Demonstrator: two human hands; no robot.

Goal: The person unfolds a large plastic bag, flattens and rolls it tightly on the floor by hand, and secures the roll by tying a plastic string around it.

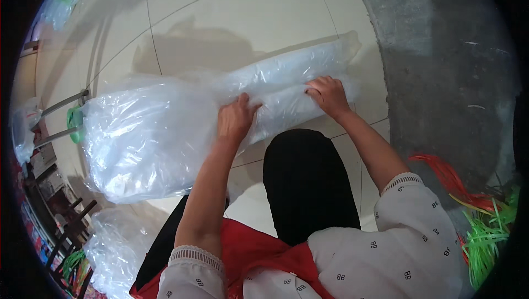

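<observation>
On the tiled floor before me, clear plastic sheeting stretches from ten to one o'clock of the person, whose right hand pinches it near one while the left hand touches it near eleven, its grip I cannot tell.

Likely a workshop, clear plastic sheeting, green strips, tiled floor, bare concrete

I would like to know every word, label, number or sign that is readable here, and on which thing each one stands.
White top: small dark letter marks, repeated across body and sleeves; not copied here.
Clear plastic sheeting: no text seen.
Colourful clutter at the lower left edge: too small and blurred to tell whether it bears writing.
</observation>
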